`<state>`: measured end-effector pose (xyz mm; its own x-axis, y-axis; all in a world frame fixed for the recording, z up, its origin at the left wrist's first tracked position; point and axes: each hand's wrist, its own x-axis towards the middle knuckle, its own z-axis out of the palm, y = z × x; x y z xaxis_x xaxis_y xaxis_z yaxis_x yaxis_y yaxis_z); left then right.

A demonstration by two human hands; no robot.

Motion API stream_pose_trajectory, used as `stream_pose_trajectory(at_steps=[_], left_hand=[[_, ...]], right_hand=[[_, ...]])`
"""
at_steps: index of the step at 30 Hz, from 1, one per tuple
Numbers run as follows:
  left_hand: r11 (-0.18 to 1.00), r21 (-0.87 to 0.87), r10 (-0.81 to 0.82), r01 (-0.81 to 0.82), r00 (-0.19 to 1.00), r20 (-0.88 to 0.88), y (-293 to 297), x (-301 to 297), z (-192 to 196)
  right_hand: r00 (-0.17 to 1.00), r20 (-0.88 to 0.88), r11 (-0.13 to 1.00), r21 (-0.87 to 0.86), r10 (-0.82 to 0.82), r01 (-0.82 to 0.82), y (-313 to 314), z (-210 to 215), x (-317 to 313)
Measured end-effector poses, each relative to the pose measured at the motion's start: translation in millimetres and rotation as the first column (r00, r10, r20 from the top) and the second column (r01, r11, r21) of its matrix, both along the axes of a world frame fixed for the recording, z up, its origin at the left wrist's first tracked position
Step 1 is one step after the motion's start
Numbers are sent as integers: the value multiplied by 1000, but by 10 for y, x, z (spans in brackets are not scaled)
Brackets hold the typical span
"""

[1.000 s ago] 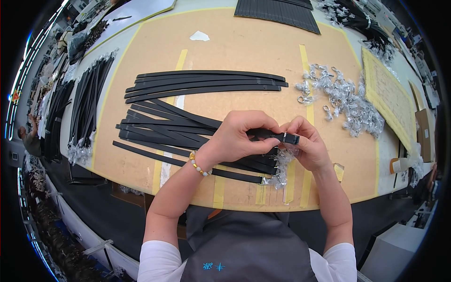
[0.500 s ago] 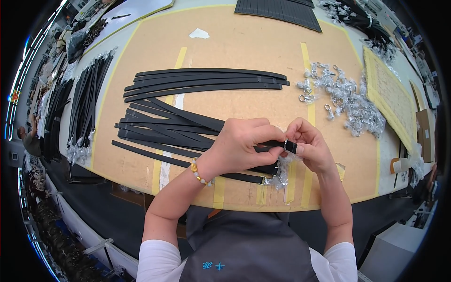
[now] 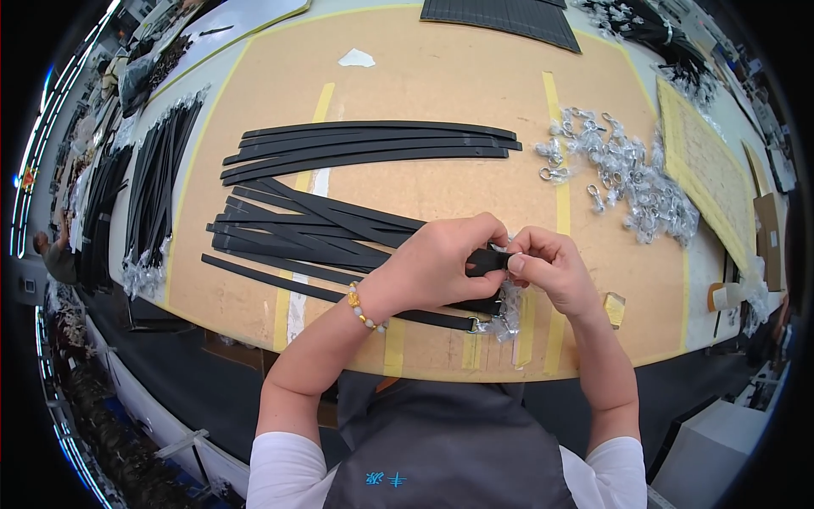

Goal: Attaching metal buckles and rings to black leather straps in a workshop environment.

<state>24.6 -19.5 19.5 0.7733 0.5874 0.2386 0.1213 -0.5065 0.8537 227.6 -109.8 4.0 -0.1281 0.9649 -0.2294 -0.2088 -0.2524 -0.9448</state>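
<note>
Both my hands meet over the right part of the table, working at the end of a black strap (image 3: 485, 261). My left hand (image 3: 449, 259), with a beaded bracelet (image 3: 359, 307) at the wrist, pinches the strap. Against its tip, the fingers of my right hand (image 3: 551, 267) are pressed together. Just below, plastic-wrapped metal hardware (image 3: 509, 312) hangs by the strap ends. Several loose black straps (image 3: 297, 225) lie fanned out to the left of my hands, and a neater row of straps (image 3: 373, 140) lies beyond them.
A pile of plastic-wrapped metal clasps (image 3: 623, 174) lies to the right, next to a yellow-edged board (image 3: 704, 161). Bundles of finished-looking straps (image 3: 157, 182) hang at the table's left. A dark slatted stack (image 3: 500, 21) sits at the far edge. A small yellow block (image 3: 615, 310) lies near my right wrist.
My right fingers have shifted left and closed over the strap's end, covering the metal piece that showed there before. The small yellow block beside my right wrist shows more fully.
</note>
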Motion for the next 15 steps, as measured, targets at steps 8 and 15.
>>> stream_pose_trajectory(at_steps=[8,15], left_hand=[[998,-39,-50,52,997,59,55,-23,-26],[994,-63,-92,92,996,11,86,-56,2]], right_hand=[[997,-54,998,-4,61,-62,6,52,41],[985,-114,991,-30,130,-134,9,83,109]])
